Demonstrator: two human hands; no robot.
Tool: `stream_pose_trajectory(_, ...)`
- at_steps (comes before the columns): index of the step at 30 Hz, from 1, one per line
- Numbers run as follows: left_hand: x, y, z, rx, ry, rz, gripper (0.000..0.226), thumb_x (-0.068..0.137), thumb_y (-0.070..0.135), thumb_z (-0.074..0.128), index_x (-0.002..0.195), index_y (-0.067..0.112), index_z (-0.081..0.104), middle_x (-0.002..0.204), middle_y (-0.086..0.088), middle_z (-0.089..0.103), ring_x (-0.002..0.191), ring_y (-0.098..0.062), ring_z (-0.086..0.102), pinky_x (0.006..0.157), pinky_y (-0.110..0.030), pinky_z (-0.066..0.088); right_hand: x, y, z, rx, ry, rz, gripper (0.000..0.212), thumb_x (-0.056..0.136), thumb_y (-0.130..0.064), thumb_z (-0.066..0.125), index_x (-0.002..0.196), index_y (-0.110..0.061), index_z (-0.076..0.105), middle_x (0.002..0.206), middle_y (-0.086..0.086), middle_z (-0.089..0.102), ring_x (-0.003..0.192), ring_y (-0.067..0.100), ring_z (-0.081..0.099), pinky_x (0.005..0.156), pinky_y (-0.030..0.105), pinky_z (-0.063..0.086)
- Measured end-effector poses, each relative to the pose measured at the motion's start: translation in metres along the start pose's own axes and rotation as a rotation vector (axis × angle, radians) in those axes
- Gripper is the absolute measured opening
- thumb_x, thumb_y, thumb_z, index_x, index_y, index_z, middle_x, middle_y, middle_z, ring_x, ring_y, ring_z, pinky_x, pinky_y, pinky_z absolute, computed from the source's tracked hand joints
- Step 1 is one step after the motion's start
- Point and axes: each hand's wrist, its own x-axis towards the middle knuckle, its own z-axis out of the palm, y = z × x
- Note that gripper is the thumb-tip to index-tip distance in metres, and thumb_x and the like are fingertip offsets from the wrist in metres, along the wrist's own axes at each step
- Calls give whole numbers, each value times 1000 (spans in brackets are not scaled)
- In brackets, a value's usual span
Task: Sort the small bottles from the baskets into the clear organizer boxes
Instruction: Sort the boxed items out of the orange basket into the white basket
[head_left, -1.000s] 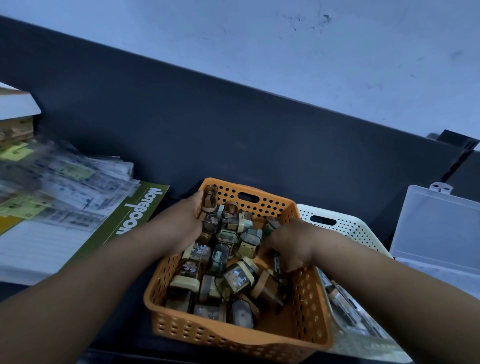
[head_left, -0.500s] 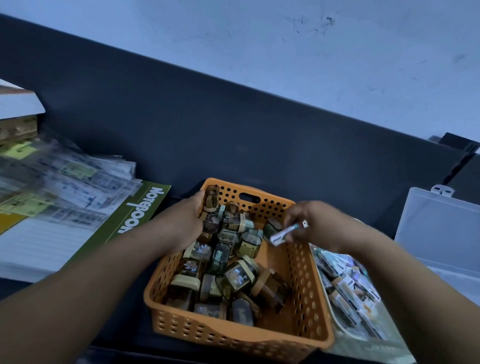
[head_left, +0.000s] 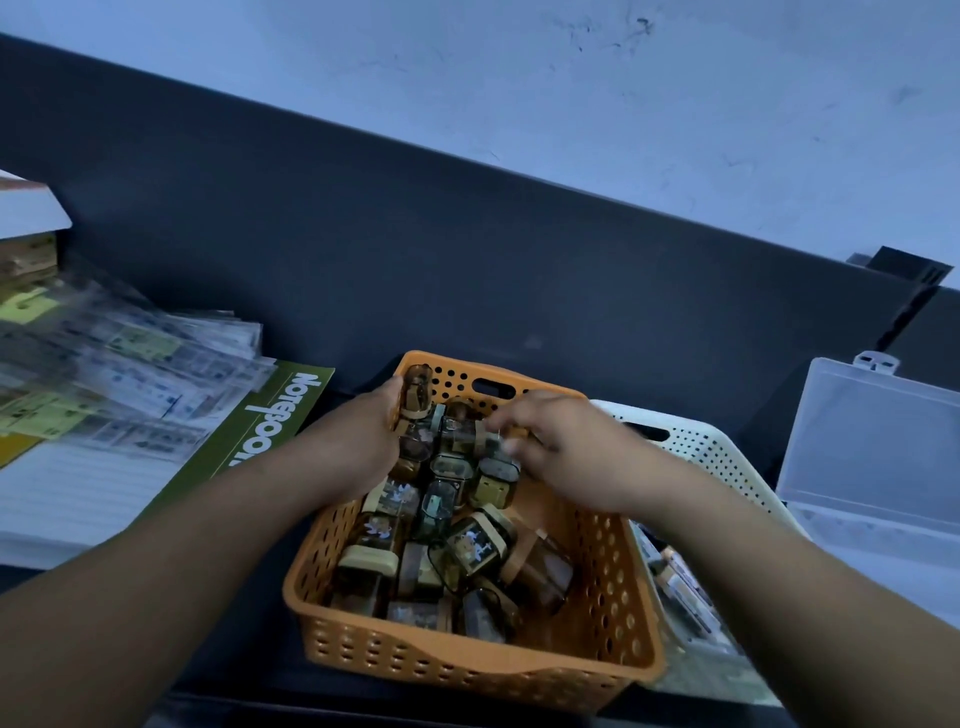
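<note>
Both hands are down in the orange basket (head_left: 467, 670), a perforated plastic tub with a slot handle in its far wall. The left hand (head_left: 358, 447) is pressed against the basket's left wall, its fingers buried among the small bottles (head_left: 475, 545), so whether they are curled round one I cannot tell. A brown bottle stands just above its thumb at the far left corner. The right hand (head_left: 566, 457) hovers palm-down over the far end of the pile, fingertips bunched loosely together and blurred; whether they pinch anything is hard to make out. The bottles are squat, amber and dark glass with cream caps, heaped at all angles, some printed with pale figures.

Touching the orange basket's right side sits a white basket (head_left: 717, 457), same dotted plastic, mostly hidden by the right forearm; pale boxed items show inside but stay indistinct. Further right, near the desk's right edge, a clear organizer box (head_left: 872, 467) lies open, lid raised, frosted and smooth. At the left edge, a green notebook (head_left: 270, 426) lies under blurred plastic-wrapped sheets (head_left: 114, 374), cut off by the frame.
</note>
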Motion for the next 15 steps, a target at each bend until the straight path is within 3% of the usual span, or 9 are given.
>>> stream_pose_trajectory(3,-2,2,-1,-1,21,16,66,94,12,41,148,42,19,144,2,46,118,-18,53,100,-38,45,38,-24,27,-106,-223,-71,50,100,-41,44,148,-33,34,158,-2,22,147,22,13,119,41,16)
stream_pose_trajectory(6,-4,6,0,9,20,18,67,95,7,38,150,36,14,148,1,41,123,-18,48,103,-34,41,61,-19,45,-185,-381,-19,58,98,-54,36,151,-43,15,163,-7,1,148,25,-9,119,54,6)
stream_pose_trajectory(11,-4,5,-1,-65,-16,28,72,94,10,46,151,35,10,148,4,40,127,-18,44,106,-37,38,36,14,28,-176,-464,51,56,97,-58,34,149,-41,25,160,-10,12,148,24,10,119,51,14)
stream_pose_trajectory(13,-2,4,0,-60,-21,9,77,93,6,45,151,36,4,153,3,33,132,-19,40,109,-36,35,16,22,15,-142,-507,67,49,97,-57,35,143,-39,39,155,-4,30,144,23,24,117,51,22)
stream_pose_trajectory(15,-1,3,1,-42,-20,-5,81,90,-2,39,151,35,1,157,2,24,136,-21,34,109,-34,31,1,23,7,-92,-502,45,41,97,-57,36,117,-31,61,126,2,58,120,20,52,104,47,41)
